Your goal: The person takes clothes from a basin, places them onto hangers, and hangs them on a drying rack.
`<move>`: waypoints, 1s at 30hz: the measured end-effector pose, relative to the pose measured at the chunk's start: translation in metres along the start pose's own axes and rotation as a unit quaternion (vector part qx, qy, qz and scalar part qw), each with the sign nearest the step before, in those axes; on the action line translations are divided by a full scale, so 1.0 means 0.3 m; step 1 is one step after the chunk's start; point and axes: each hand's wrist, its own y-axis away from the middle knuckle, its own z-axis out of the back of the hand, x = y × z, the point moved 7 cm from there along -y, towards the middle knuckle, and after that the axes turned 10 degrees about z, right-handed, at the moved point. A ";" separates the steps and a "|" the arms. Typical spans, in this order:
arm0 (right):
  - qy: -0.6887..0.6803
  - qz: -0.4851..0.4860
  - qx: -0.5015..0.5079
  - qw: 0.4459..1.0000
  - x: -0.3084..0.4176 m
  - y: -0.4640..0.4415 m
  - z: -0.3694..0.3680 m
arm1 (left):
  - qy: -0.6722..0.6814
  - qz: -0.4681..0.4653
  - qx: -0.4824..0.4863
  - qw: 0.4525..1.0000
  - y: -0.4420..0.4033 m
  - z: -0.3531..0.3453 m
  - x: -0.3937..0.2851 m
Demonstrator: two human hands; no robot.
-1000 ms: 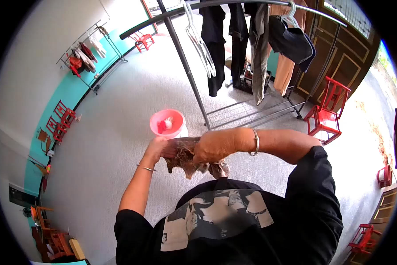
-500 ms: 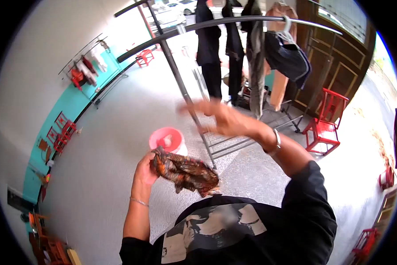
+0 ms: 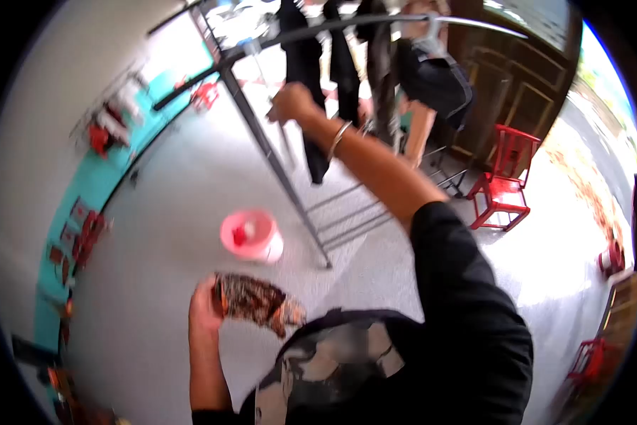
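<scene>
My left hand (image 3: 206, 304) is closed on one end of a crumpled garment (image 3: 255, 301), patterned in dark brown, black and orange. The cloth stretches sideways in front of my shirt. My right hand (image 3: 294, 105) is raised beside the upright of a dark metal clothes rack (image 3: 251, 117). Its fingers are curled round a thin pale hanger (image 3: 253, 48) that hangs from the rack's bar, though blur softens the grip. Beyond the garment, a pink bucket (image 3: 270, 248) stands on the floor with something red and white inside.
Dark trousers (image 3: 304, 92) and dark shorts (image 3: 432, 81) hang farther along the rack. A red chair (image 3: 506, 191) stands right of it, near brown wooden doors (image 3: 517, 64). Along the left wall are more red chairs (image 3: 88, 237) and another rack with clothes (image 3: 113, 113).
My right hand has moved up and left and closed at the hanger. My left hand, still gripping the garment, is lower and farther left. The view has shifted.
</scene>
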 end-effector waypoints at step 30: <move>-0.660 -0.185 -0.015 0.728 0.542 1.547 -0.524 | -0.291 -0.148 -0.157 0.932 0.047 0.355 0.041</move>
